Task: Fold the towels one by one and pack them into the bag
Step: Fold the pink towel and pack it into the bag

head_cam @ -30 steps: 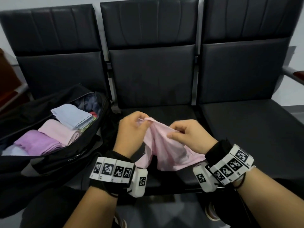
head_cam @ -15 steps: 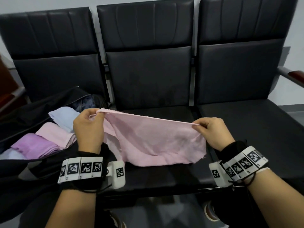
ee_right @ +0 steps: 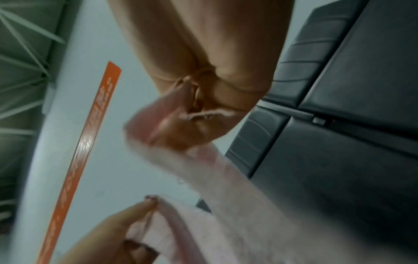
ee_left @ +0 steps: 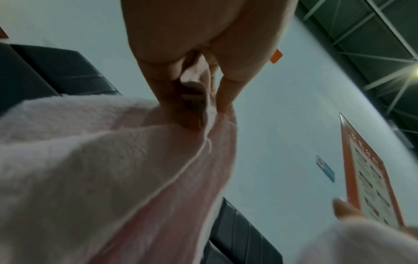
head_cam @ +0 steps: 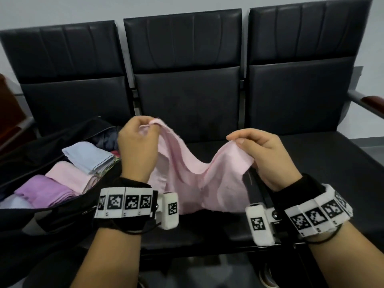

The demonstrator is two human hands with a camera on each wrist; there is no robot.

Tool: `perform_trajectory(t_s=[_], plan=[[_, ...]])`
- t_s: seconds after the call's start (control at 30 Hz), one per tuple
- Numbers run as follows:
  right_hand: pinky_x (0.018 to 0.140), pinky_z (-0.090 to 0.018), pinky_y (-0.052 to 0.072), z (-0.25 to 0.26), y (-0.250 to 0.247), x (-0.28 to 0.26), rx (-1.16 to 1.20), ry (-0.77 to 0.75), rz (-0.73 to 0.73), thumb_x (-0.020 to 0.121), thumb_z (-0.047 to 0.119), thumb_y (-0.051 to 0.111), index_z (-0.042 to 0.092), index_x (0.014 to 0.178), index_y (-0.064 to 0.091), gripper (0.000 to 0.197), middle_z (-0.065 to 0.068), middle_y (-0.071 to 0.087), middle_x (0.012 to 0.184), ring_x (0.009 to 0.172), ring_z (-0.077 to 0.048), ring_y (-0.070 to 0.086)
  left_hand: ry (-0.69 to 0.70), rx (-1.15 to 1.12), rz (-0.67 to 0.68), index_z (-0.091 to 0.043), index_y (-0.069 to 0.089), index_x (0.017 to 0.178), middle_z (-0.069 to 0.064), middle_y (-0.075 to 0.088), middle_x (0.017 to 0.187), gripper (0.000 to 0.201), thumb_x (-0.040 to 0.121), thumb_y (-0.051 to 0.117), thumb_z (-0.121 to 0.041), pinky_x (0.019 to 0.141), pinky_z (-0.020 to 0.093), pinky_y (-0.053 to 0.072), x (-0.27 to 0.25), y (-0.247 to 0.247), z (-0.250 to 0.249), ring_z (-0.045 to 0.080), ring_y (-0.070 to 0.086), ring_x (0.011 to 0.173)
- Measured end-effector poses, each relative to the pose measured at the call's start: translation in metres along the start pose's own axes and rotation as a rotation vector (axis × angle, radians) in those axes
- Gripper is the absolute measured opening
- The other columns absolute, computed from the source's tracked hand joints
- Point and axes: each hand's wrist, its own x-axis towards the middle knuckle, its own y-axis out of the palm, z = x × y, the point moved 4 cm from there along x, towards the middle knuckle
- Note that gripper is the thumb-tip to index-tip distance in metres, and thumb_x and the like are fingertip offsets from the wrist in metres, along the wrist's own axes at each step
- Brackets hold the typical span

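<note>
Three folded towels (head_cam: 68, 177) fill the open bag (head_cam: 62, 215); both hands' fingers (head_cam: 145, 124) pinch a sagging pink towel (head_cam: 193, 183).

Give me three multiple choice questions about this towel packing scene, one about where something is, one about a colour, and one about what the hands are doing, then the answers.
1. Where is the open black fabric bag?
A. On the left seat
B. On the right seat
C. On the floor

2. What colour is the soft towel being held up?
A. Blue
B. Pale pink
C. Purple

3. How is that towel held?
A. Left hand only
B. Lying flat, untouched
C. Both hands pinch its top edge

Answers: 1 A, the black fabric bag sits left of the hands. 2 B, the pale pink towel sags between them. 3 C, the left hand and right hand each pinch an upper corner.
</note>
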Motion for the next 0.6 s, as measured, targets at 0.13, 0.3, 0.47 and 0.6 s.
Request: perform_trajectory(t_s=[0.13,0.3,0.47,0.6], plan=[[0.054,-0.03,0.054,-0.012,0.021,-0.005,0.171,0.146,0.241,0.087,-0.012,0.045,0.012,0.103,0.074,0.042,-0.015,0.073,0.093,0.069,-0.02,0.065,-0.055,0.033,0.36,-0.02,0.071,0.108,-0.009,0.07,0.109,0.029,0.092,0.053,-0.004,0.087,0.008,0.044,-0.017,0.031,0.01,0.0,0.062,0.098],[0.057,-0.026,0.049,-0.03,0.025,-0.015,-0.182,0.038,0.215,0.086,-0.001,0.065,0.018,0.085,0.074,0.021,-0.008,0.073,0.077,0.062,-0.014,0.064,-0.125,0.093,0.52,-0.018,0.068,0.121,0.0,0.072,0.111,0.037,0.092,0.054,0.0,0.086,0.015,0.049,-0.043,0.034,0.041,0.008,0.066,0.101],[0.066,-0.022,0.049,-0.02,0.044,-0.014,-0.342,-0.087,0.144,0.076,0.041,0.075,0.023,0.072,0.072,0.019,0.003,0.064,0.08,0.07,-0.011,0.061,-0.19,-0.044,0.509,-0.018,0.069,0.102,0.0,0.075,0.08,0.021,0.087,0.068,-0.004,0.064,0.017,0.053,-0.057,0.034,0.037,0.01,0.07,0.073],[0.072,-0.036,0.055,-0.013,0.059,-0.009,-0.333,-0.108,0.158,0.084,0.031,0.074,0.016,0.072,0.069,0.02,0.0,0.066,0.083,0.075,-0.017,0.063,-0.186,-0.112,0.542,-0.016,0.073,0.089,-0.001,0.077,0.08,0.006,0.091,0.069,-0.012,0.065,0.021,0.057,-0.061,0.033,0.024,0.012,0.074,0.076]])
